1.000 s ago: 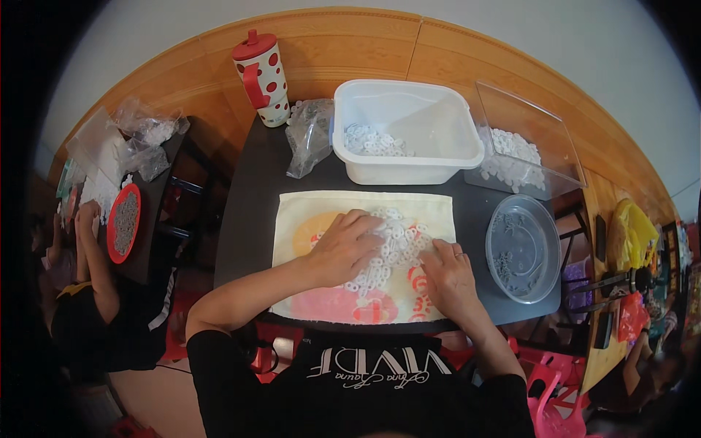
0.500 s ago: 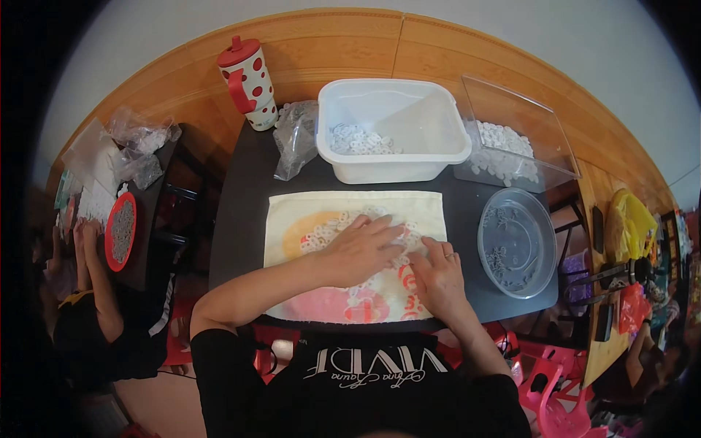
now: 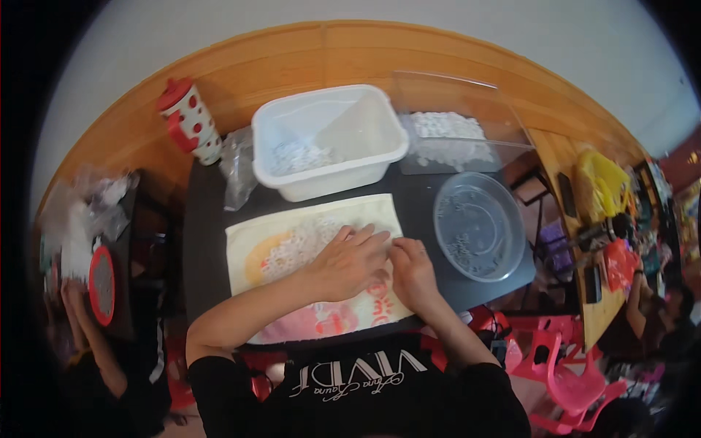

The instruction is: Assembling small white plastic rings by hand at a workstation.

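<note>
A cream towel (image 3: 244, 232) with orange and pink printing lies on the dark table, and many small white ring-like pieces (image 3: 296, 252) are spread over it. My left hand (image 3: 352, 264) rests across the right part of the pieces, its fingers stretched toward the right. Close beside its fingertips, my right hand (image 3: 415, 276) is at the towel's right edge with fingers bent and pressed together. Whatever lies between those fingers is hidden. Beyond the towel stands a white plastic basin (image 3: 343, 181) with similar white pieces in its bottom.
A round clear tub (image 3: 488, 252) of small grey pieces sits at the right. Behind it is a clear box (image 3: 467, 155) of white pieces. A spotted tumbler (image 3: 197, 124) and a plastic bag (image 3: 237, 171) stand back left. Other people work at side tables; pink stools (image 3: 573, 379) are at right.
The whole view has swung, shifting the table leftward and tilting it. My right hand's fingers have drawn together at the towel's edge, and my left fingers now reach close to them.
</note>
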The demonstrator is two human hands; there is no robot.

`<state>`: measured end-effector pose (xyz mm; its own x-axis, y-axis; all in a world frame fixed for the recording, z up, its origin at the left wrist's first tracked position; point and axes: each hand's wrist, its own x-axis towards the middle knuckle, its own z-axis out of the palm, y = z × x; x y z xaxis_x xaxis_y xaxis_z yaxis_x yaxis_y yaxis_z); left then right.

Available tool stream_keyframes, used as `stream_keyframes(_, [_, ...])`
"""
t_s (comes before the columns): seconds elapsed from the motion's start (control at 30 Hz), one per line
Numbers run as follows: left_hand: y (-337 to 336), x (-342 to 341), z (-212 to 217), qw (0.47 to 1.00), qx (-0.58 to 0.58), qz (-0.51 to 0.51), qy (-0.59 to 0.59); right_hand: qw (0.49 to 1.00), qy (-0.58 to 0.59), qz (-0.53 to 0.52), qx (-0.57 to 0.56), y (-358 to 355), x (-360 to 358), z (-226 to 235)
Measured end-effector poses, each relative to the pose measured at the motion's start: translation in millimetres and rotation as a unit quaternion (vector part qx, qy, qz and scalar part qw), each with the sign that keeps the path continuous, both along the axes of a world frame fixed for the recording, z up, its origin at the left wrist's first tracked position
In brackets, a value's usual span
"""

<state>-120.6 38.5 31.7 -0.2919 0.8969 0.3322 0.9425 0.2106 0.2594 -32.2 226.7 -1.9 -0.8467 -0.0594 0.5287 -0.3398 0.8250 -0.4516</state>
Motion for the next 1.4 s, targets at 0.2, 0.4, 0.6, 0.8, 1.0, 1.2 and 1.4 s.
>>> stream_keyframes(0.2, [9.4,-0.8,-18.8,0.998,-0.014,-0.012,0.065,1.0,-0.021,0.012,0.015,-0.5,-0.1,-7.5])
stream_keyframes(0.4, [-22.0,-5.2,-9.8,0.995,-0.06,0.009,0.076,0.998,-0.039,0.015,0.056,2.6,5.1,-5.6])
stream_keyframes(0.6, [-34.5,8.1,10.7,0.992,-0.065,0.084,0.064,0.998,-0.015,0.047,0.051,0.8,5.5,-2.1])
stream_keyframes(0.8, [3.0,-12.5,-12.8,0.994,-0.035,0.091,0.05,0.996,0.007,0.041,0.077,0.8,4.7,0.4])
stream_keyframes(1.0, [-53.0,-8.4,-8.4,0.989,-0.089,0.101,0.053,0.995,-0.015,0.037,0.092,0.7,2.4,0.3])
stream_keyframes(1.2, [-103.2,4.9,-3.5,0.986,-0.04,0.158,0.032,0.995,-0.021,0.03,0.089,-2.3,2.0,1.5])
stream_keyframes(1.4, [-50.7,-35.9,-14.2,0.985,0.007,0.162,0.059,0.993,-0.012,0.034,0.111,-2.0,2.9,1.0])
